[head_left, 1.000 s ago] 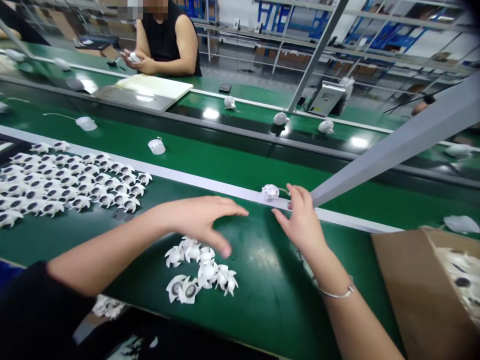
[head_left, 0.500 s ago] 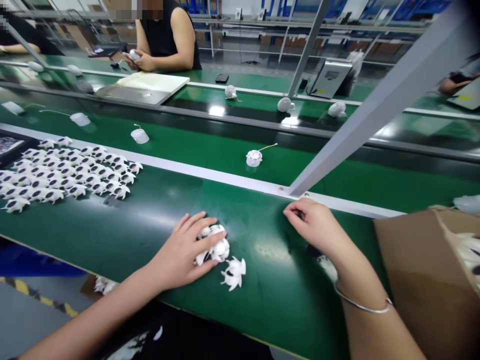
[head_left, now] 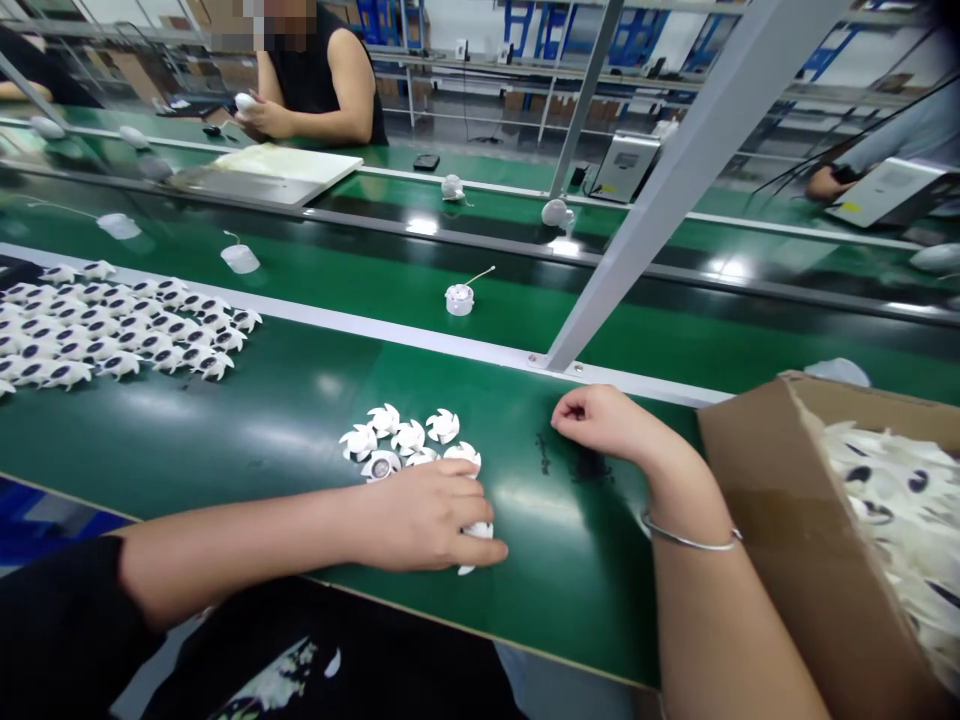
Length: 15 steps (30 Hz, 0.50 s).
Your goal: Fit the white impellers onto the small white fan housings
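The left hand (head_left: 427,515) covers some white fan wheels (head_left: 409,437), likely placed close for easy reach; I can't see its grip. The right hand (head_left: 600,425) curls closed.

Left hand (head_left: 435,515) hides most of one white fan wheel (head_left: 478,531) under its fingers; gripped or merely covered, cannot tell. Neighbouring wheels (head_left: 462,458) partly masked too. Right hand (head_left: 600,420): fingers curled, palm out of sight; whether anything sits inside, unclear. Dark marks (head_left: 543,455) near it too small to read. Right edge cuts carton (head_left: 780,540) and a far worker's sleeve (head_left: 911,130); left edge crops the fan-wheel rows (head_left: 73,344).
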Each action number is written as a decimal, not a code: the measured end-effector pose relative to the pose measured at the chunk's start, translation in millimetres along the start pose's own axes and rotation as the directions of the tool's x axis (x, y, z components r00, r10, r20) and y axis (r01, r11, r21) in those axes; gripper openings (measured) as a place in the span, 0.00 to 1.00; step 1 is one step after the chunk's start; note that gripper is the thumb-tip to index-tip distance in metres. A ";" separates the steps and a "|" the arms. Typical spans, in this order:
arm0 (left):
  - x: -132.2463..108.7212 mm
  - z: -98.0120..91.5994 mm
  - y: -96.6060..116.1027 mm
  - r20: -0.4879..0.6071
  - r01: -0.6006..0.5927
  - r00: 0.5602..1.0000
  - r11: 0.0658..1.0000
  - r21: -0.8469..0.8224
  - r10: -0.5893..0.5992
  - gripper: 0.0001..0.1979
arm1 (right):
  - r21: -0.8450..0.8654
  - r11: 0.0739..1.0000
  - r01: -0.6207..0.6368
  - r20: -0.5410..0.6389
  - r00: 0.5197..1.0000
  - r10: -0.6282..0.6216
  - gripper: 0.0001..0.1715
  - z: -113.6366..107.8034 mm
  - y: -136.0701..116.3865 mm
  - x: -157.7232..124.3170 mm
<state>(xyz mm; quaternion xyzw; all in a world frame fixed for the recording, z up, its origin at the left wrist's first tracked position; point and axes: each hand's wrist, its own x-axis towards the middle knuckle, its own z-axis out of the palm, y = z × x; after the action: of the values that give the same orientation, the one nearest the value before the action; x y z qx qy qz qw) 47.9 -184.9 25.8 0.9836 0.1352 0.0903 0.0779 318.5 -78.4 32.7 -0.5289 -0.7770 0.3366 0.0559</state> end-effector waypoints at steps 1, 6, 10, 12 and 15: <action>2.4 2.2 -2.2 -0.024 0.032 0.999 0.999 0.044 -0.031 0.12 | 0.004 1.000 0.006 0.007 1.000 -0.006 0.10 0.6 -1.4 0.0; 20.9 -10.5 -22.7 -0.086 0.146 0.987 0.980 0.133 -0.136 0.20 | 0.004 1.000 0.020 0.053 0.998 -0.020 0.10 6.1 -10.8 -1.2; 39.0 -26.4 -53.4 -0.039 0.308 0.951 0.941 0.140 -0.306 0.24 | -0.060 0.998 0.010 0.044 0.999 -0.007 0.12 10.5 -21.9 -4.1; 46.5 -30.8 -71.8 0.016 0.371 0.926 0.919 0.135 -0.377 0.22 | -0.190 0.981 0.038 -0.001 0.999 -0.039 0.13 13.4 -27.6 -5.3; 55.1 -35.2 -95.6 0.089 0.454 0.884 0.889 0.065 -0.458 0.31 | -0.403 0.913 0.063 -0.082 0.991 -0.104 0.13 21.1 -34.3 -4.9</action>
<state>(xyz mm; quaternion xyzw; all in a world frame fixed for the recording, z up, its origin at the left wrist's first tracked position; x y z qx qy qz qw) 69.0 -74.0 51.6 0.9290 0.3603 0.0161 0.0830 284.3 -99.7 37.8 -0.5119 -0.8474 0.1411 0.0007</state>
